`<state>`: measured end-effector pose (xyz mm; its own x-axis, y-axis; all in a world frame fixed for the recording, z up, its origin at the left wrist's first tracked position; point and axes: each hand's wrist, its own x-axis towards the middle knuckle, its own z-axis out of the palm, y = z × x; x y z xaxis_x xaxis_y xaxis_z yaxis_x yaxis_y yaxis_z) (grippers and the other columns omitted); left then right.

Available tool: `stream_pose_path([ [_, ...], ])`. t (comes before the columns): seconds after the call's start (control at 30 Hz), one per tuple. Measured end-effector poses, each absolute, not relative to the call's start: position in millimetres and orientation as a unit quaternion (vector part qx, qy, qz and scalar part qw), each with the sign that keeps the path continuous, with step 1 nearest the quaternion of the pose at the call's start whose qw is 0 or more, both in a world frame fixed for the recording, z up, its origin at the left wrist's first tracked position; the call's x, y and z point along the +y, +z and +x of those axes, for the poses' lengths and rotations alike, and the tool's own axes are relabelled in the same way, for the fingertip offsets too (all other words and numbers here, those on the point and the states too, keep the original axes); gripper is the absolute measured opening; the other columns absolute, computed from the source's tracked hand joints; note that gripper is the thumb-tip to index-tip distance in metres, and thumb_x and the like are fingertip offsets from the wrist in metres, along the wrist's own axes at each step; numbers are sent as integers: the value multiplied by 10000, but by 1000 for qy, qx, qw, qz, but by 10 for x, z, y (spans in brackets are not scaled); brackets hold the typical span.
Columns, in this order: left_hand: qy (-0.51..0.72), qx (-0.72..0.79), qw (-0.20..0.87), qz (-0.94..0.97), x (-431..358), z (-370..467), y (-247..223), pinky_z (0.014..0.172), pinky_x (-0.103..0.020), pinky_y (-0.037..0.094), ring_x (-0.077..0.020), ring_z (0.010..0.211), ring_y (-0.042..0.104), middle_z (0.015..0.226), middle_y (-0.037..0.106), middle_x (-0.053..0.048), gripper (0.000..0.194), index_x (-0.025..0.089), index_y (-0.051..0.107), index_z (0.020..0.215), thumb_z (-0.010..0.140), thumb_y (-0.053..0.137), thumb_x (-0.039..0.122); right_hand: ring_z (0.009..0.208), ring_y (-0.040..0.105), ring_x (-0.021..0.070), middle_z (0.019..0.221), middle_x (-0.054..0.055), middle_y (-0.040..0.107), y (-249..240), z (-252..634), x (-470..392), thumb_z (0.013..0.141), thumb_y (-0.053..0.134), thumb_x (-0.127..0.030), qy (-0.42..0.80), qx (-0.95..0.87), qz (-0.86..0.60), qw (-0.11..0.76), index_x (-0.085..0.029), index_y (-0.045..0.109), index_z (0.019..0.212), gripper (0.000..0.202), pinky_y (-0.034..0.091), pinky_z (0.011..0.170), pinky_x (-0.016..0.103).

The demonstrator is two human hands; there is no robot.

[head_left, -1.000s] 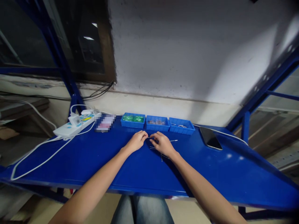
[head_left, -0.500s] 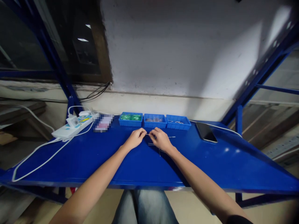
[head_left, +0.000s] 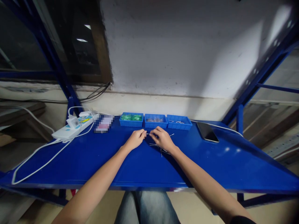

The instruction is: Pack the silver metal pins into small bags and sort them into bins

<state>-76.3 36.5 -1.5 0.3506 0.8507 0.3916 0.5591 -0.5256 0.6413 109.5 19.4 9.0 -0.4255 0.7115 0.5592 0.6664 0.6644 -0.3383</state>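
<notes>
Near the middle of the blue table, my left hand (head_left: 135,138) pinches one end of a thin metal rod (head_left: 149,134). My right hand (head_left: 163,138) is closed around the rod's other side, thumb and fingertips together, just right of the left fingertips. Several similar thin rods (head_left: 161,151) lie on the table under and beside the right hand. Behind the hands stand three blue bins in a row: one with green packets (head_left: 131,118), one with small brownish parts (head_left: 155,120), one with thin rods (head_left: 177,122).
A black phone (head_left: 207,132) lies at the right on the blue table (head_left: 93,161). A white power strip (head_left: 73,128) with plugs and looping white cable is at the left, beside a blurred pink-and-white item (head_left: 104,123). A wall rises behind the table.
The right hand has moved slightly right, and a little more of the rod shows between the hands. The whole view has shifted slightly.
</notes>
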Motion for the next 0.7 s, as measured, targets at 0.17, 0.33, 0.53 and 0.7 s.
stream_pose_path([
  [0.17, 361, 432, 212, 799, 313, -738, 29, 621, -235, 421, -126, 637, 562, 702, 614, -2, 295, 176, 591, 846, 895, 383, 379, 745, 529, 161, 774, 46, 547, 245, 1215, 184, 913, 415, -287, -21, -811, -400, 425, -201, 583, 810, 215, 405, 699, 263],
  [0.33, 310, 358, 177, 863, 175, -665, 95, 673, -263, 435, -138, 706, 541, 864, 599, -34, 169, 192, 622, 881, 800, 564, 328, 647, 500, 158, 686, 41, 533, 430, 1676, 293, 927, 334, -307, -162, -632, -496, 573, -188, 533, 759, 286, 395, 664, 282],
  [0.53, 211, 339, 156, 904, 105, -616, 112, 874, -365, 374, -214, 958, 502, 964, 569, -40, 147, 229, 631, 863, 793, 598, 354, 723, 561, 201, 764, 66, 605, 207, 2057, 584, 819, 521, -414, -103, -621, -678, 379, -152, 567, 990, 315, 381, 621, 281],
  [0.7, 196, 351, 133, 906, 175, -607, 44, 824, -343, 369, -200, 916, 493, 919, 578, -29, 116, 210, 586, 797, 854, 522, 289, 689, 558, 177, 738, 46, 606, 95, 1734, 551, 861, 475, -378, -24, -706, -603, 370, -165, 598, 958, 264, 390, 642, 275],
])
